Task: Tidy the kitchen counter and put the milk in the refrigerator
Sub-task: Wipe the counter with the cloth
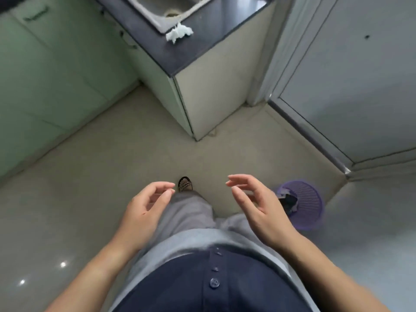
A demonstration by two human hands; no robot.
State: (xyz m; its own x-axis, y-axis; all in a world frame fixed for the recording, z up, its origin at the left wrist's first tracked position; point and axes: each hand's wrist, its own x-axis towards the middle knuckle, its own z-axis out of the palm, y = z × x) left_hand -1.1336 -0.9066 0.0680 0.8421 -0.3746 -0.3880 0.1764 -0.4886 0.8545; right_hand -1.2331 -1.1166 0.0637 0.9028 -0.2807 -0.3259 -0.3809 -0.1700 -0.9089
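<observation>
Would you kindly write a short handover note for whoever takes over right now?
Hands: left hand and right hand both open, holding nothing.
Things: crumpled white paper lies on the dark counter beside the sink; purple basket stands on the floor, right side.
Milk and refrigerator: not in view.
Done: cannot tell.
Left: probably clear the paper, then find and store the milk.

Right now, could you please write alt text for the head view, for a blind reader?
A person stands with left hand and right hand open and empty. Ahead, a crumpled white paper lies on the dark counter beside the sink; a purple basket stands on the floor to their right.
</observation>
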